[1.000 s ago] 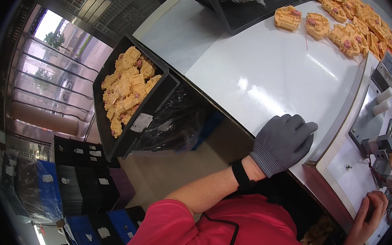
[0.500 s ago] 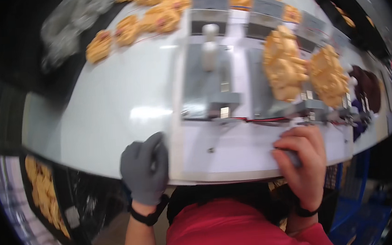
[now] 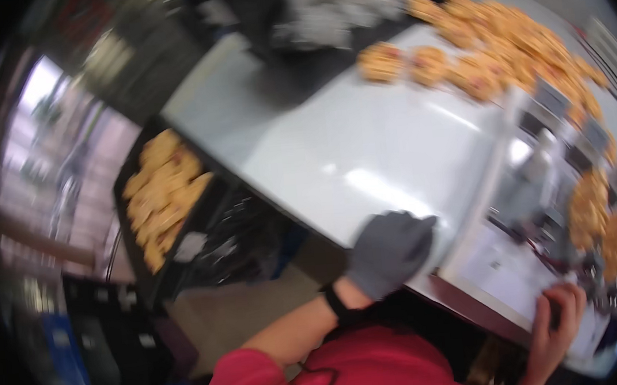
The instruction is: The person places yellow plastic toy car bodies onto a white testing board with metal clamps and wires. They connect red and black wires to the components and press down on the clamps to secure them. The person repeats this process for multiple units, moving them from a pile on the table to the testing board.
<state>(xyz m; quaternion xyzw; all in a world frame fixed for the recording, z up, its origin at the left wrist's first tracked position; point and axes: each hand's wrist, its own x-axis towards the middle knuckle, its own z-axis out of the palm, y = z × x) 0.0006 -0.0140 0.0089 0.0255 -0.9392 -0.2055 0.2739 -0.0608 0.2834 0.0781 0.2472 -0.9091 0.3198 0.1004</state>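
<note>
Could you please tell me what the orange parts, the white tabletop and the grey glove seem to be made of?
Orange parts: probably moulded plastic, fairly matte, judging by their even, solid colour.
White tabletop: smooth and glossy, perhaps laminate, since it reflects bright streaks of light.
Grey glove: likely fabric, matte and close-fitting, without shine; blur leaves any coating open.

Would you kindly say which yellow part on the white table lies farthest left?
The yellow part at the near row's left end; the others on the white table lie farther right, toward or within the heap.
</note>
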